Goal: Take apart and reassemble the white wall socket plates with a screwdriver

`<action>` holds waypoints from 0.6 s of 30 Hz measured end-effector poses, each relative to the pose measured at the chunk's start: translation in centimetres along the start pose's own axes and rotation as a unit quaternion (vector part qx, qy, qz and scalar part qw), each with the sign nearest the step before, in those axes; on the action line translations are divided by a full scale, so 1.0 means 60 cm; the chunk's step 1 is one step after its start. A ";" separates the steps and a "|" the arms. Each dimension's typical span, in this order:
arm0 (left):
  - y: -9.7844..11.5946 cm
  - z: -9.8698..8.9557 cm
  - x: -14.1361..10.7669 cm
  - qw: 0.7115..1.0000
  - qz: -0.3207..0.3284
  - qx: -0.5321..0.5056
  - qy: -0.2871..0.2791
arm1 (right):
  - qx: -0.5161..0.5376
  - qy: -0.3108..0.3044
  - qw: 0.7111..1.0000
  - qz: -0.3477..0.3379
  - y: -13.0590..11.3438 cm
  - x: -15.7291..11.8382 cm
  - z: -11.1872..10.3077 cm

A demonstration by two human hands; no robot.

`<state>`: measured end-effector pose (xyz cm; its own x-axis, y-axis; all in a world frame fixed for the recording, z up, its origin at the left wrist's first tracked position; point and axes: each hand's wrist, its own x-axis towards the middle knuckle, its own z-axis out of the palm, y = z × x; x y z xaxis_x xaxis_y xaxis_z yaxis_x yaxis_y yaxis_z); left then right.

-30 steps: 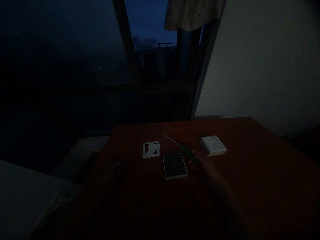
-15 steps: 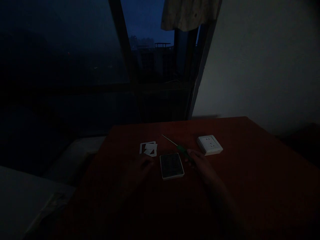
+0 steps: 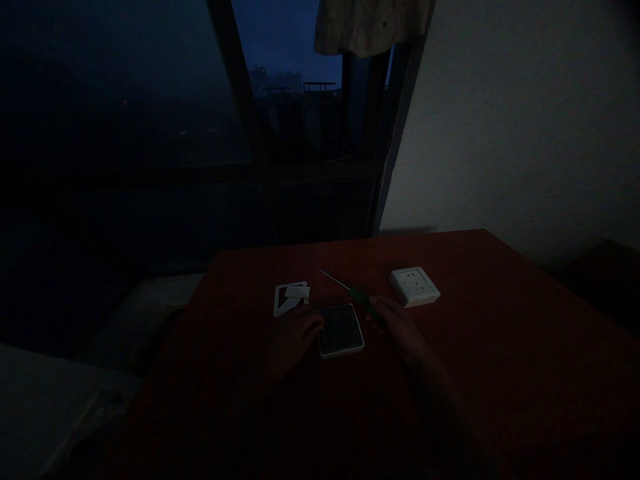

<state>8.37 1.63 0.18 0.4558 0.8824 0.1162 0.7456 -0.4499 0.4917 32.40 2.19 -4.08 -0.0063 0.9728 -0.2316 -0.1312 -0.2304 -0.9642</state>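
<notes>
In the dim head view, my right hand (image 3: 399,327) is closed around the green handle of a screwdriver (image 3: 361,298). Its thin metal shaft points up and to the left, with the tip just above the table. A shallow square box with a white rim and dark inside (image 3: 341,331) lies flat on the table between my hands. The bent fingers of my left hand (image 3: 303,325) grip the box's left rim; the shade hides how far they reach in. Just beyond that hand lie a white square frame (image 3: 277,301) and a white plate (image 3: 297,292) across it.
A white wall socket (image 3: 415,287) sits on the red-brown table (image 3: 480,347), right of the screwdriver. Behind the table stand a dark window (image 3: 260,167) with a short curtain (image 3: 373,27) and a pale wall (image 3: 510,133).
My left hand has moved right and forward from beside the box onto its left rim. My right hand still holds the screwdriver in nearly the same pose. The view has shifted slightly.
</notes>
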 end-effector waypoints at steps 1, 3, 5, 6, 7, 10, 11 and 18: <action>0.003 -0.002 0.002 1.000 0.003 0.009 -0.009 | -0.002 0.000 1.000 -0.001 0.000 0.000 0.000; 0.009 -0.006 0.005 0.999 0.012 0.026 -0.026 | -0.005 -0.001 1.000 -0.004 0.000 0.001 -0.001; 0.014 -0.008 0.007 0.999 0.020 0.038 -0.030 | -0.008 0.000 1.000 -0.005 0.000 0.000 -0.002; 0.016 -0.008 0.007 0.998 0.023 0.041 -0.030 | -0.009 0.000 1.000 -0.005 -0.001 0.000 -0.002; 0.017 -0.007 0.008 0.998 0.026 0.042 -0.028 | -0.010 0.000 1.000 -0.005 -0.001 0.000 -0.002; 0.022 -0.003 0.008 0.998 0.025 0.046 -0.033 | -0.011 -0.003 1.000 -0.005 -0.003 -0.002 -0.002; 0.023 -0.001 0.008 0.998 0.021 0.048 -0.034 | -0.012 -0.003 1.000 -0.005 -0.004 -0.002 -0.002; 0.018 0.010 0.003 1.000 -0.001 0.017 -0.010 | -0.012 -0.001 1.000 -0.003 -0.002 -0.002 0.000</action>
<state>9.55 1.22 0.19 0.4632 0.8809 0.0974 0.7630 -0.4523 0.4619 32.43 2.13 -3.93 -0.0073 0.9742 -0.2257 -0.1078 -0.2252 -0.9683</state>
